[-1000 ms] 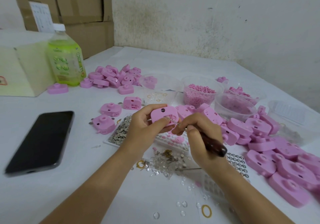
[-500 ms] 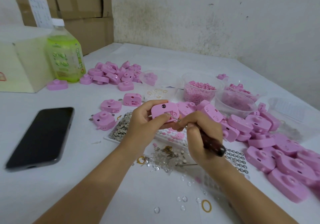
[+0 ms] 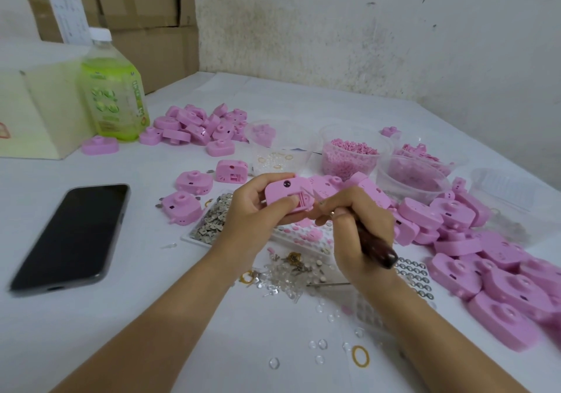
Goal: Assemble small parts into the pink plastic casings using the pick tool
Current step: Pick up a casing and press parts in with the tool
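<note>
Left hand (image 3: 252,210) has a pink plastic camera-shaped casing (image 3: 285,193) lifted off the white desk (image 3: 288,98), roughly mid-frame, above the little trays. That grip is clamped on it, with the thumb across the front face and the other fingers curled over the top edge and round the back. The casing's slotted side faces the camera, and there's a dark round hole near the top.

Right hand (image 3: 361,228) is wrapped pen-style round a pick tool with a dark reddish wooden handle (image 3: 376,248), so that grip is closed tight on the handle. The thin metal tip reaches the slotted bit at the casing's right end. Can't tell if any tiny part is on the tip, it's too small and blurry.

Stuff around them:
- a big heap of pink casings (image 3: 485,259) along the right side
- a smaller far pile of pink casings (image 3: 197,124) near a green drink bottle with a white cap (image 3: 113,95)
- a clear plastic tub full of tiny pink bits (image 3: 349,152) behind the hands
- a flat tray of small silver metal pieces (image 3: 212,219), partly under the left wrist
- a scatter of tiny clear and brass parts (image 3: 285,274) on the desk between the forearms
- a yellow rubber ring (image 3: 360,356) lying nearer the camera
- a black smartphone (image 3: 73,234), face up, well off to the left
- brown cardboard boxes (image 3: 145,13) stacked against the wall at the back left
</note>
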